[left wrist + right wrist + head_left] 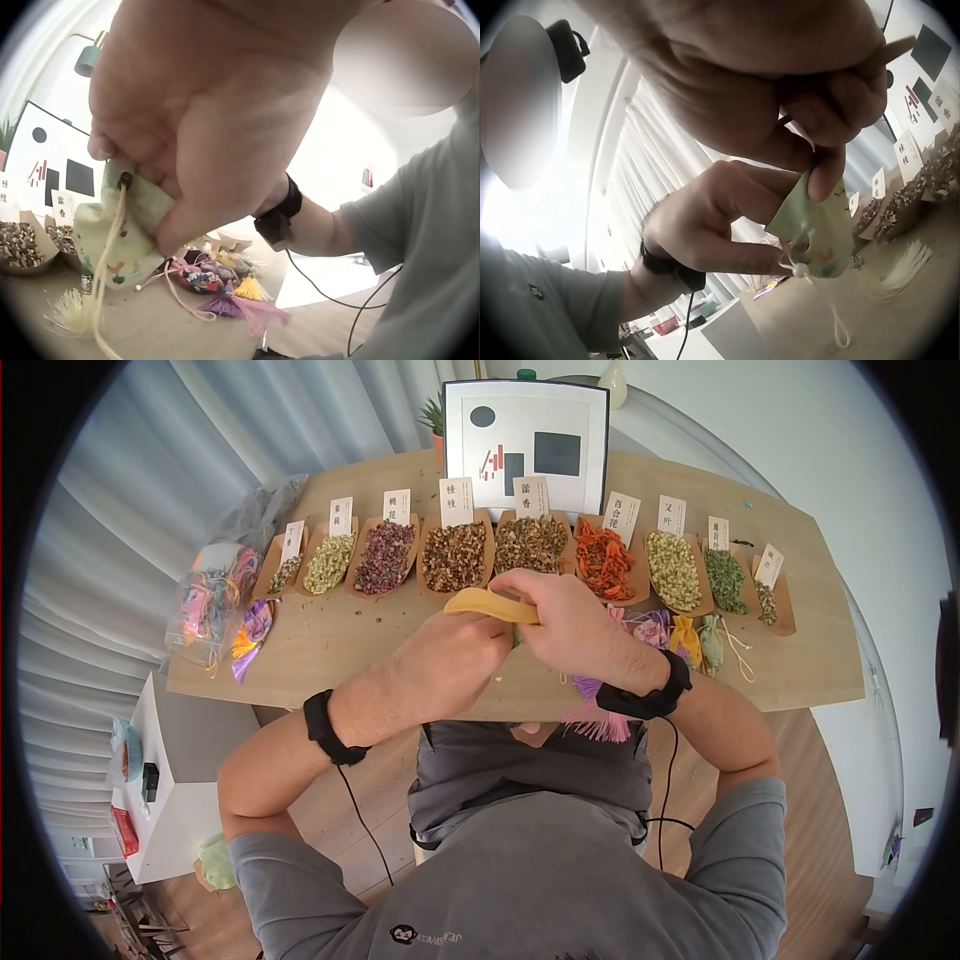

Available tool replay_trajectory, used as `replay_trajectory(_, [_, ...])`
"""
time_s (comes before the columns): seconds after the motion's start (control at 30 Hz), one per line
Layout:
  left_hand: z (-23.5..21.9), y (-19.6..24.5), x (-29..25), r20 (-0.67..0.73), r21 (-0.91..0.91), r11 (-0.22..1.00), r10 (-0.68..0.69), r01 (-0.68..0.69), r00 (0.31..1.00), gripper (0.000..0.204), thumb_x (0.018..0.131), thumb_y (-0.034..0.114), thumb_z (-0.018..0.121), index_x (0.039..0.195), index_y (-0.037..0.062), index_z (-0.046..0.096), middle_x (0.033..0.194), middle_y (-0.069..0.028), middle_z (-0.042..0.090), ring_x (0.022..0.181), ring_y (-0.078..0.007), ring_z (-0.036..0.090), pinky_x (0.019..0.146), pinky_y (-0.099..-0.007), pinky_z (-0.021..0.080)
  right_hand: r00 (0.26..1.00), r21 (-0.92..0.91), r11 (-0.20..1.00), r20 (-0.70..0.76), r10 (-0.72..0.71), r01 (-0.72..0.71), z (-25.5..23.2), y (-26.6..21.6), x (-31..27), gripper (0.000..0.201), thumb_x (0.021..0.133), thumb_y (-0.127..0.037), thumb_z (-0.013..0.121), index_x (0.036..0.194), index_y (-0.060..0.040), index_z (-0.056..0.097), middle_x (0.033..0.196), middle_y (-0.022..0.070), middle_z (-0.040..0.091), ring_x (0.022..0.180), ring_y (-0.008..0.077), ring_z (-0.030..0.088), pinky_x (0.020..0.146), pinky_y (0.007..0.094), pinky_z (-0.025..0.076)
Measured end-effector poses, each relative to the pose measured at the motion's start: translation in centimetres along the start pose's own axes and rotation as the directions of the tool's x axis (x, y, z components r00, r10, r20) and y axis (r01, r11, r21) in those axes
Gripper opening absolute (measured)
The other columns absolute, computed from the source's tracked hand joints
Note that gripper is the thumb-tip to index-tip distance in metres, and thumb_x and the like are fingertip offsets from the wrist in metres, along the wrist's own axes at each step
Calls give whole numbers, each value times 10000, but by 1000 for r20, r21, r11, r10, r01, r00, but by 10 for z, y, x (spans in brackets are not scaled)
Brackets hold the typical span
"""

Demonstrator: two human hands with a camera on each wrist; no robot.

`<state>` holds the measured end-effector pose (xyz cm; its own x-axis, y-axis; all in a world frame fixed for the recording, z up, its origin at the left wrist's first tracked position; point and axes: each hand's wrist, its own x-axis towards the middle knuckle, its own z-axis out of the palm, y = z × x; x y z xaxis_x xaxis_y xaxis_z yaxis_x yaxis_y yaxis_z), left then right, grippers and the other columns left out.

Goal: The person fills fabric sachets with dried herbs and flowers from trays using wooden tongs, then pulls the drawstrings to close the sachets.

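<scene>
My left hand (435, 665) grips a pale green drawstring pouch (124, 232) with small printed motifs. Its cream cord and a cream tassel (71, 311) hang down below. Close against it, my right hand (580, 625) holds a tan wooden scoop (490, 603) over the left knuckles. In the right wrist view, a right fingertip sits at the mouth of the pouch (821, 229). The inside of the pouch is hidden. Both hands are above the front middle of the table, before the trays of dried herbs.
An arc of trays holds dried herbs, including purple buds (385, 555), orange petals (605, 560) and green leaves (725, 580), with label cards. Behind stands a framed board (525, 440). Finished-looking sachets (685, 640) lie at right; a plastic bag (205, 610) and purple sachet (252, 640) at left.
</scene>
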<state>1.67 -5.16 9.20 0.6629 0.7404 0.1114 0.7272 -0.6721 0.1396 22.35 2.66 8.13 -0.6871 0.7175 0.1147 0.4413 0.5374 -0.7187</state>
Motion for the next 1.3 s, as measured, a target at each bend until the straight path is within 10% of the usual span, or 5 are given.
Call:
replay_trajectory(0.27, [6,-24,-28,-496,-326,944,-221,56,840,528,806,-108,720,1318,2,646,1304,-209,671,1255,-391,672,1072,-426,547,986,163,972,-38,-163,167,-15,15,6,445,947,-43,687,1392,-29,664,1080,216,780,1013,395,776,895,453,602])
replay_trajectory(0.43, [31,-52,-21,-44,-939,339,-265,50,963,398,1050,163,801,1394,11,669,1298,-49,729,1210,-124,658,1065,-354,532,949,312,897,-67,-308,313,0,10,13,403,1005,-74,693,1402,-20,652,1090,156,789,982,274,774,875,398,581])
replay_trajectory(0.63, [52,-55,-15,46,-929,295,-503,221,863,224,1152,164,653,1189,-28,764,1121,-15,764,971,-40,665,829,-270,577,993,285,951,45,114,-122,-12,10,12,346,998,-208,778,1258,16,741,937,146,782,849,207,742,827,393,580])
replay_trajectory(0.93, [47,-38,-44,303,-949,-17,-329,315,894,356,1110,159,712,1401,-28,626,1034,-24,749,912,-72,705,777,-289,586,991,176,978,86,102,-116,15,22,29,306,927,-159,804,1159,39,777,904,214,773,842,343,767,814,429,581])
replay_trajectory(1.3, [59,-68,-135,190,-282,823,-456,493,870,275,982,143,771,1230,27,745,919,-147,750,893,-371,749,794,-449,588,950,-252,966,311,20,62,80,7,91,256,896,-192,834,1046,7,775,1003,218,755,1003,434,739,875,517,586])
